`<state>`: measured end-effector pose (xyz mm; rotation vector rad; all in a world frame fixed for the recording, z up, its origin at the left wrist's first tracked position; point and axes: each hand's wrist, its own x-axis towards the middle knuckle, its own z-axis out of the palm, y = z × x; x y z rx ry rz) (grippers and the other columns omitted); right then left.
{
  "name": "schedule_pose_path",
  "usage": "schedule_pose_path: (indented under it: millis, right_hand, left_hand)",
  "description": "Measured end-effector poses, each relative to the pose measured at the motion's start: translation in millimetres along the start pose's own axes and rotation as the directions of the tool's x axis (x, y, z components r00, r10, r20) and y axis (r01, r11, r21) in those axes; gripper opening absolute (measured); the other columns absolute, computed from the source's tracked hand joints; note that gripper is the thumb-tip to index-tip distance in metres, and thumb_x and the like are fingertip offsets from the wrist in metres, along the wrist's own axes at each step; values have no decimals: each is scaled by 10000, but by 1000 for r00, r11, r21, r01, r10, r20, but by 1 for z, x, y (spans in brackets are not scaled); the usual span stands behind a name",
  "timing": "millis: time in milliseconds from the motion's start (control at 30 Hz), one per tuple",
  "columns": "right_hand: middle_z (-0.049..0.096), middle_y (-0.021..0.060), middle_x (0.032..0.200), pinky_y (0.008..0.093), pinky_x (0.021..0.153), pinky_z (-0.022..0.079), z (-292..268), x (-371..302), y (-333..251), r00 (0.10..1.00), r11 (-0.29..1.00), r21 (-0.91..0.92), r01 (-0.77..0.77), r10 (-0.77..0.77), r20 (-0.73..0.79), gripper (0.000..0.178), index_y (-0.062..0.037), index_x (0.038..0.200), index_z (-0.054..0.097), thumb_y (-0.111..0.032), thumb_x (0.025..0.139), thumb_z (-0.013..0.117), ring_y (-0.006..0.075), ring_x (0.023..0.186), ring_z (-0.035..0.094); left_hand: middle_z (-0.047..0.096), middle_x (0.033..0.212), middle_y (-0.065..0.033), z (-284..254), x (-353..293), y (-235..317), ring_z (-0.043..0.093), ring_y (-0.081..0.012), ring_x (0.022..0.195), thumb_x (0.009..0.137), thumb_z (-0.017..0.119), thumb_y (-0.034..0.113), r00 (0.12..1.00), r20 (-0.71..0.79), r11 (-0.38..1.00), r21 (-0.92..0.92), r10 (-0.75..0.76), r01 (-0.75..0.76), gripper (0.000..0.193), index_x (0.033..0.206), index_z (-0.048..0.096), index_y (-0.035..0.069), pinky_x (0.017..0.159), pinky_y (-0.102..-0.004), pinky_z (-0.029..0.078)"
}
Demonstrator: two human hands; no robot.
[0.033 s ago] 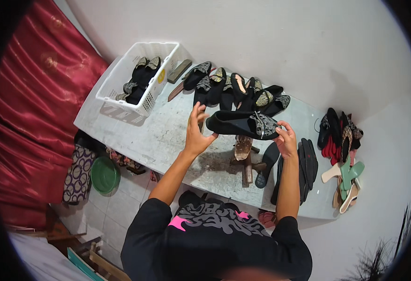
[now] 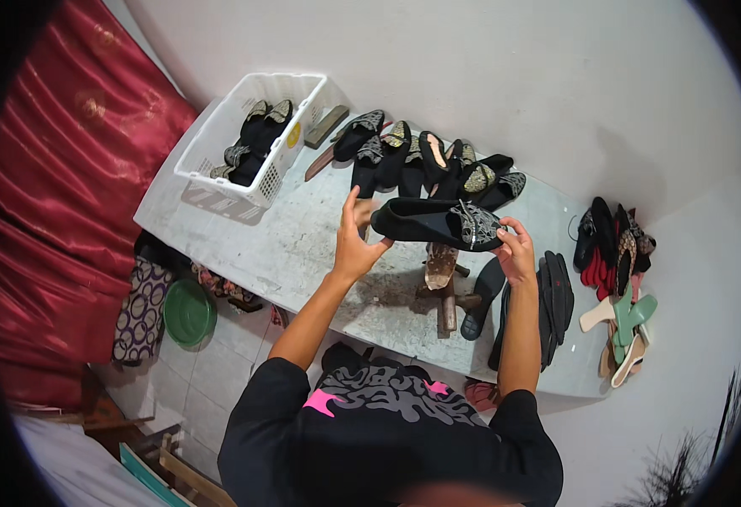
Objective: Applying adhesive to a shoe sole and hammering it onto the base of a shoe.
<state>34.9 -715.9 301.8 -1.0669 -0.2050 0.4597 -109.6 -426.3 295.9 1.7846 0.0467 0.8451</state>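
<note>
A black slip-on shoe [image 2: 417, 221] with a silver-and-black patterned toe is held up sideways over the table. My right hand [image 2: 515, 252] pinches its toe end between thumb and fingers. At the heel, my left hand [image 2: 356, 241] has its fingers spread, the thumb close against the shoe's lower edge; whether it touches cannot be told. Below the shoe stands a metal-and-wood shoemaker's stand [image 2: 440, 270], with a hammer [image 2: 463, 302] lying by its foot. A loose black sole [image 2: 483, 304] rests beside the hammer, left of my right forearm.
Several black shoes [image 2: 412, 160] with gold or silver toes line the table's back. A white plastic basket [image 2: 189, 160] with more shoes stands at the left. Dark soles [image 2: 556, 300] are stacked at the right, near green sandals [image 2: 632, 314]. A green basin [image 2: 190, 313] is on the floor.
The fingers of my left hand have shifted slightly near the heel. The shoe and my right hand look almost the same.
</note>
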Motion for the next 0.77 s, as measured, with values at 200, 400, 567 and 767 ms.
schedule_pose_path:
  millis: [200,400,567,767]
  right_hand:
    - [667,89,889,273,639,558,48,34,11,997,990,-134,-36,45,59,279,-22,1093,534,3,834,632,136,739,660]
    - [642,47,843,265,646,553,120,74,27,975,968,-238,-84,130,182,262,-36,1084,546,-23,844,651,106,733,632]
    - [635,50,853,296,655,558,193,116,44,958,933,-349,-89,176,227,248,-40,1089,549,-63,863,646,122,753,632]
    - [631,60,877,301,679,556,267,173,77,931,907,-395,-145,260,256,258,-53,1115,545,-74,874,634,133,769,625]
  left_hand:
    - [601,1135,-117,-33,-10,-18,622,-173,987,707,683,-106,932,77,849,-391,-355,356,808,1399,295,49,839,-286,506]
    - [576,1171,-170,-101,-3,-31,612,-208,1014,716,572,-123,866,50,750,-476,-497,458,718,1369,344,69,873,-338,503]
    - [569,1166,-187,-181,14,-51,622,-288,1020,801,520,8,806,188,480,-719,-562,503,544,1325,379,44,886,-398,515]
    - [564,1193,-183,-260,58,-76,621,-350,1025,922,577,325,740,248,487,-617,-625,619,522,1303,356,45,878,-436,523]
